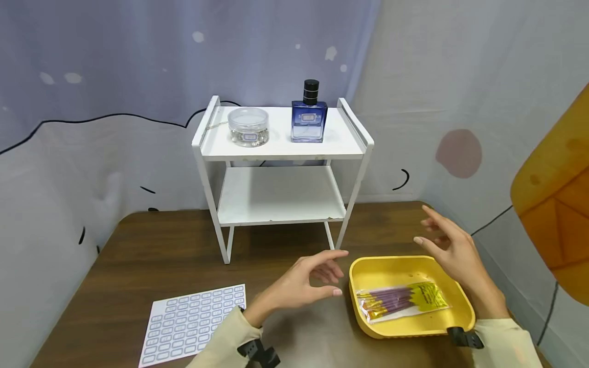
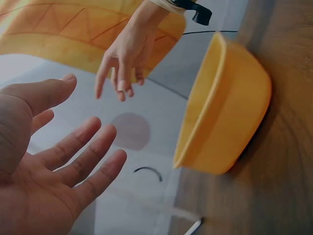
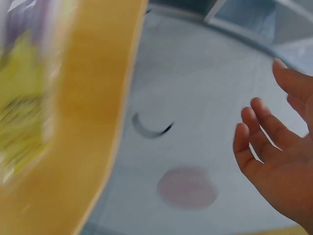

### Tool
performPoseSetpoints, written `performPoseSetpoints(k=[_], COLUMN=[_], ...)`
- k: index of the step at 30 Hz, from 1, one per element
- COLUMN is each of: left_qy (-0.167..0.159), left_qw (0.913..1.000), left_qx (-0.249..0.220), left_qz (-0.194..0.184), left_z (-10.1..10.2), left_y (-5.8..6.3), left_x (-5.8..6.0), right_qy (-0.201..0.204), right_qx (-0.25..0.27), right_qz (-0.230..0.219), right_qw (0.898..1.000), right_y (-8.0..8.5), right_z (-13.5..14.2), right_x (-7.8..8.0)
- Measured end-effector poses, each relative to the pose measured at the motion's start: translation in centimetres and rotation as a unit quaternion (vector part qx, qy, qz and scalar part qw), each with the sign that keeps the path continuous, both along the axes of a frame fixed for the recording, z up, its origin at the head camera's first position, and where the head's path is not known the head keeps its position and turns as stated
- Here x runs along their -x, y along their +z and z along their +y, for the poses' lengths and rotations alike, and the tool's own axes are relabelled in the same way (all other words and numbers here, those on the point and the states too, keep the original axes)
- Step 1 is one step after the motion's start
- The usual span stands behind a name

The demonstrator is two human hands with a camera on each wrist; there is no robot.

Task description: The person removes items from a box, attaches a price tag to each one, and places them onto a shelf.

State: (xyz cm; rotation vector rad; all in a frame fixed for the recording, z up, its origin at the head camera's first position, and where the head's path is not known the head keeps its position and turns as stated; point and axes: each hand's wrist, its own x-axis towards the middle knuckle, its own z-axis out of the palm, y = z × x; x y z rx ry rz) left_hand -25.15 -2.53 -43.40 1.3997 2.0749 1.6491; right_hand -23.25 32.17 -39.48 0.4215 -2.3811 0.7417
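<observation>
My left hand (image 1: 306, 281) is held in the air just left of a yellow plastic basin (image 1: 391, 262), its fingers loosely bent with nothing between them. Above the basin's right side is my right hand (image 1: 453, 250), also holding nothing; thumb and fingers are spread apart in the right wrist view. In the basin lies a clear packet (image 1: 402, 301) of thin purple sticks with golden ends and a yellow-green printed label; their exact kind is unclear. The left wrist view shows the basin (image 2: 244, 98) from the side, apart from both hands.
A white two-tier rack (image 1: 280, 189) stands at the back of the brown table (image 1: 161, 245). On its top are a clear lidded jar (image 1: 248, 128) and a blue perfume bottle (image 1: 308, 120) with a black cap. A sheet of label stickers (image 1: 193, 322) lies front left.
</observation>
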Motion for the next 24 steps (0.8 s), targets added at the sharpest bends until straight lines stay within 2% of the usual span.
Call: performPoseSetpoints(k=[4,9,12,14,20,24], left_qy=[-0.011,-0.006,-0.01,-0.015,-0.024,-0.024], left_qw=[0.9998,0.9996,0.9988,0.9978,0.9908,0.9773], left_qx=[0.013,0.026,0.046,0.064,0.125,0.185], left_qz=[-0.007,-0.014,-0.011,-0.007,0.046,0.101], left_z=[1.7,3.7,4.9,5.7,8.6,10.4], left_y=[-0.4,-0.4,-0.3,-0.3,-0.9,-1.4], left_x=[0.4,1.0,1.3,1.4,1.8,2.4], right_qy=[-0.019,-0.05,-0.048,-0.033,0.024,0.015], right_qx=[-0.012,-0.012,-0.008,0.009,0.071,0.07], right_qz=[-0.053,-0.099,-0.126,-0.154,-0.238,-0.238], right_qw=[0.998,0.994,0.991,0.987,0.968,0.969], right_y=[-2.4,-5.2,-6.6,-7.5,-9.6,-10.1], right_z=[3.3,6.7,8.3,9.2,10.3,10.0], right_x=[-2.1,-4.1,-4.6,-4.8,-5.5,-5.8])
